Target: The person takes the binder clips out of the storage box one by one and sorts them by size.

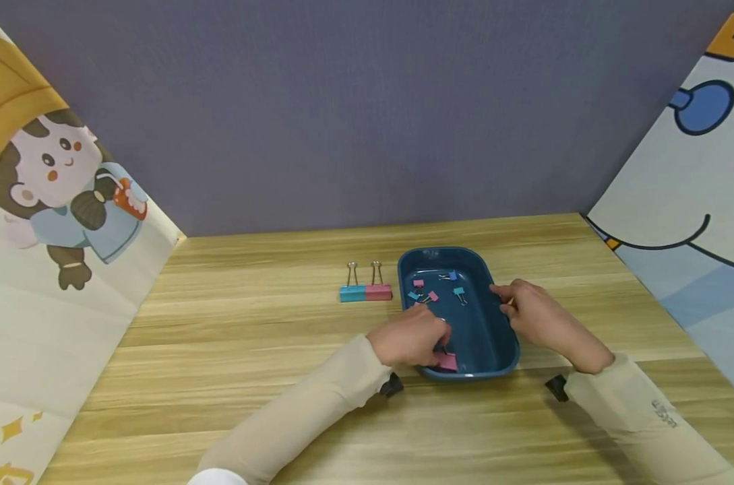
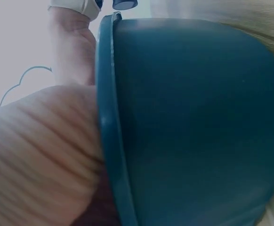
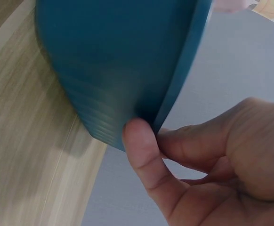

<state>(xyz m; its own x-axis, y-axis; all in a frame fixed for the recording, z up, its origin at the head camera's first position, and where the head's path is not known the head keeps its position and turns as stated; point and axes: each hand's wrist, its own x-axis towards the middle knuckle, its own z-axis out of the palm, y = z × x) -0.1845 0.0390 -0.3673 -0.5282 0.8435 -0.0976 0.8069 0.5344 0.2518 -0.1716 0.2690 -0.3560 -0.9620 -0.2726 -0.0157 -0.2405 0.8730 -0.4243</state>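
Observation:
A deep blue-green plastic tray (image 1: 484, 337) lies on the wooden table, holding several small binder clips. My left hand (image 1: 410, 335) reaches over the tray's near left side, its fingers bent down onto a larger pink binder clip (image 1: 447, 362) at the near end. In the left wrist view the tray wall (image 2: 198, 117) hides those fingertips. On the opposite side, my right hand (image 1: 533, 313) pinches the tray's right rim between thumb and finger, as the right wrist view also shows. Small blue (image 1: 452, 276), teal (image 1: 459, 292) and pink (image 1: 433, 296) clips lie scattered toward the far end.
Just left of the tray, a large teal binder clip (image 1: 352, 294) and a large pink binder clip (image 1: 379, 292) sit side by side, handles pointing away. A grey panel (image 1: 367, 121) stands behind the table (image 1: 233, 323), with cartoon-printed panels on both sides.

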